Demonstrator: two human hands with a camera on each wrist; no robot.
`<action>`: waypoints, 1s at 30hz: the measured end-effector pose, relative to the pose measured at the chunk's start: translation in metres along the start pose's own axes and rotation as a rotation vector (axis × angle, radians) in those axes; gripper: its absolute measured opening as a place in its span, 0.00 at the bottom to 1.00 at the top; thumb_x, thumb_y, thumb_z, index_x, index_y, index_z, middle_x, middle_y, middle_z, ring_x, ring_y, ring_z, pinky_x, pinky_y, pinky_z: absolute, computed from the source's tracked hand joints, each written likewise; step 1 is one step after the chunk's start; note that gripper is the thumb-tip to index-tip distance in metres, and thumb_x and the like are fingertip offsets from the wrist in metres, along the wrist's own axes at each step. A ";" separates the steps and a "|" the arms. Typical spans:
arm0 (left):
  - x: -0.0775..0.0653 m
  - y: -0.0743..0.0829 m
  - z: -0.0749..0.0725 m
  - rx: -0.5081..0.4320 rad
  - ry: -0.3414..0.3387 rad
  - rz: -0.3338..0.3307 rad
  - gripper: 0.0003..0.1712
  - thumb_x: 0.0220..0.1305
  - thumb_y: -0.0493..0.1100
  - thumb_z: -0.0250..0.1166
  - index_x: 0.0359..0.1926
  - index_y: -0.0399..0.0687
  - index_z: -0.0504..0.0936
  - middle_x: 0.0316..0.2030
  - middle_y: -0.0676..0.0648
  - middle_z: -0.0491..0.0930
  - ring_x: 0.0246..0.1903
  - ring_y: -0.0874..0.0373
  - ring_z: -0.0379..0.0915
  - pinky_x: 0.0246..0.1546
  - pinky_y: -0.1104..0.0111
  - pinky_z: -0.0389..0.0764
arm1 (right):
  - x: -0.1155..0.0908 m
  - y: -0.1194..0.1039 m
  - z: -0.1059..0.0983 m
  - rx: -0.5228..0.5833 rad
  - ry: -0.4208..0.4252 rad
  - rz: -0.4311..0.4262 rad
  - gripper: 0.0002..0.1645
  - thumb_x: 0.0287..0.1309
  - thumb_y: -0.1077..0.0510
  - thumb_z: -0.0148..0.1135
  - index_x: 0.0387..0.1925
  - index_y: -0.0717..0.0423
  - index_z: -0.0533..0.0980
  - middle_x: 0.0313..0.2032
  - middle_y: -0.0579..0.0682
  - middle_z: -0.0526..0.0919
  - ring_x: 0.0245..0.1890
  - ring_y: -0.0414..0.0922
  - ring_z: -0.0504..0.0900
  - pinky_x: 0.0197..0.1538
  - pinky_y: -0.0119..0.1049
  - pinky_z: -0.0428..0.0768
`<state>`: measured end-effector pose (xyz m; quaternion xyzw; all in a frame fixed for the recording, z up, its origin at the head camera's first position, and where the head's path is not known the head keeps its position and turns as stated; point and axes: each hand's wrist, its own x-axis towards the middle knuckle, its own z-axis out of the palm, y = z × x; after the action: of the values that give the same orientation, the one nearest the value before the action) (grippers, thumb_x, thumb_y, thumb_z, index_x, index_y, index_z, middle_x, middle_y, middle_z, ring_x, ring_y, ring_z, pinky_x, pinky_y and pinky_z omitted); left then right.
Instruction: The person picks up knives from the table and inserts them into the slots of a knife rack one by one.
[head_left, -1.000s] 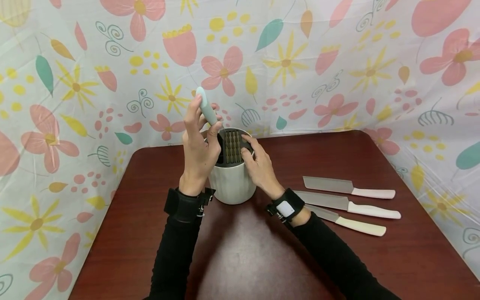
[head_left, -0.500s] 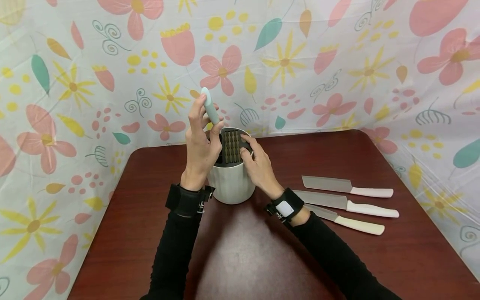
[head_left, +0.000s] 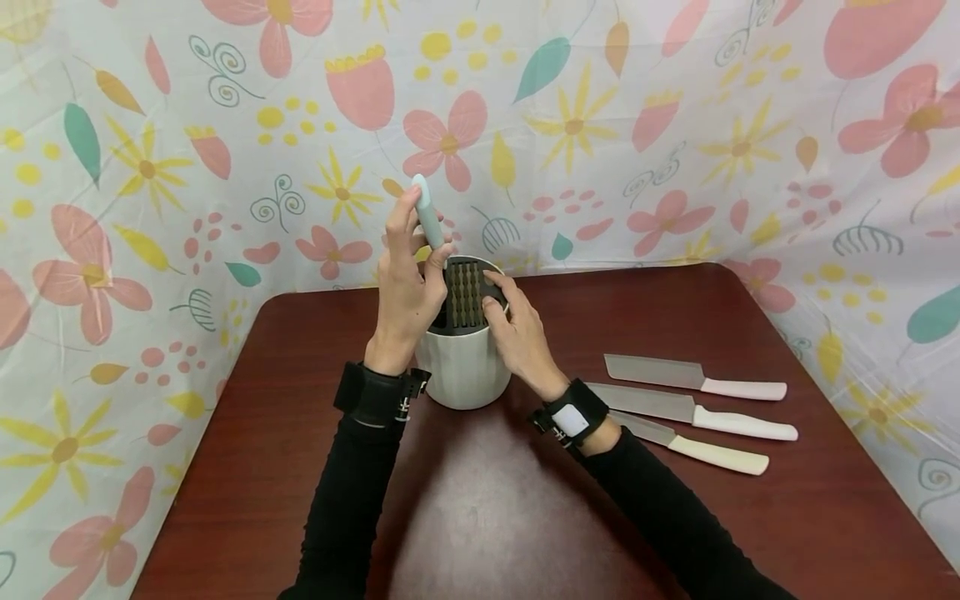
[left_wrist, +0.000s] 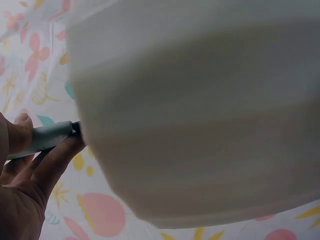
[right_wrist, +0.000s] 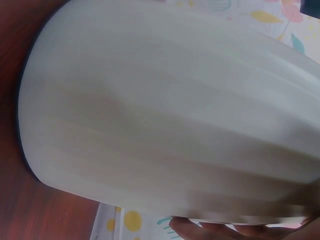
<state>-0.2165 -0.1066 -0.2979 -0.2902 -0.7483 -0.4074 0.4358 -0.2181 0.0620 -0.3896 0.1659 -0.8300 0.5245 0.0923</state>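
A pale, round, ribbed knife block [head_left: 467,371] stands upright on the table, with a dark slotted insert [head_left: 467,293] in its top. My left hand [head_left: 408,292] holds a knife by its light blue handle [head_left: 429,218], over the block's left side. The handle tilts a little to the left; the blade is hidden behind the hand and block. In the left wrist view, a dark piece at the end of the handle [left_wrist: 52,136] meets the block's edge. My right hand [head_left: 521,333] grips the block's right rim, its thumb on top and other fingers along the outside [right_wrist: 200,230].
Three knives lie on the dark red table [head_left: 480,517] at the right: a wide-bladed one [head_left: 652,369] farthest back, a white-handled one [head_left: 742,423] in the middle, and a cream-handled one [head_left: 716,455] nearest. A flowered cloth [head_left: 570,125] hangs behind the table.
My left hand and the light blue handle have shifted slightly right, and the handle leans less. The right hand keeps its grip on the block.
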 end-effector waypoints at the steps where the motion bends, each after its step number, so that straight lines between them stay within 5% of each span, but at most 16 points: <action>1: -0.001 -0.001 0.001 0.002 -0.008 -0.005 0.38 0.70 0.32 0.61 0.73 0.42 0.52 0.53 0.31 0.77 0.48 0.42 0.86 0.39 0.62 0.86 | 0.000 0.001 0.000 -0.002 0.001 0.000 0.30 0.76 0.39 0.39 0.75 0.33 0.62 0.70 0.50 0.71 0.43 0.50 0.75 0.46 0.45 0.74; 8: -0.006 -0.006 0.003 -0.009 -0.054 -0.053 0.38 0.71 0.33 0.60 0.74 0.43 0.52 0.56 0.34 0.77 0.50 0.43 0.85 0.23 0.67 0.73 | -0.002 0.002 0.002 -0.006 0.009 0.003 0.30 0.76 0.38 0.38 0.75 0.31 0.62 0.70 0.49 0.71 0.39 0.49 0.74 0.43 0.44 0.74; 15: -0.008 -0.012 0.007 -0.008 -0.084 -0.074 0.38 0.71 0.33 0.60 0.75 0.46 0.52 0.56 0.34 0.78 0.47 0.43 0.87 0.26 0.64 0.79 | -0.001 0.001 0.001 -0.003 0.015 0.005 0.29 0.75 0.38 0.38 0.74 0.30 0.62 0.66 0.50 0.73 0.36 0.49 0.73 0.41 0.43 0.73; 22: -0.014 -0.015 0.013 0.000 -0.143 -0.077 0.40 0.70 0.30 0.60 0.75 0.46 0.52 0.56 0.33 0.79 0.46 0.41 0.87 0.49 0.61 0.87 | -0.005 0.003 0.000 0.004 -0.001 0.026 0.30 0.76 0.37 0.38 0.75 0.30 0.61 0.71 0.48 0.70 0.40 0.49 0.74 0.43 0.44 0.73; 30: -0.010 -0.020 0.012 -0.005 -0.162 -0.093 0.40 0.69 0.30 0.61 0.76 0.46 0.52 0.53 0.35 0.80 0.43 0.41 0.87 0.45 0.58 0.87 | -0.002 0.002 0.002 0.005 0.016 0.018 0.29 0.75 0.37 0.39 0.74 0.29 0.61 0.67 0.49 0.72 0.39 0.48 0.73 0.43 0.44 0.73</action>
<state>-0.2327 -0.1076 -0.3176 -0.2882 -0.7928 -0.4042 0.3536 -0.2166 0.0613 -0.3926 0.1546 -0.8293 0.5286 0.0939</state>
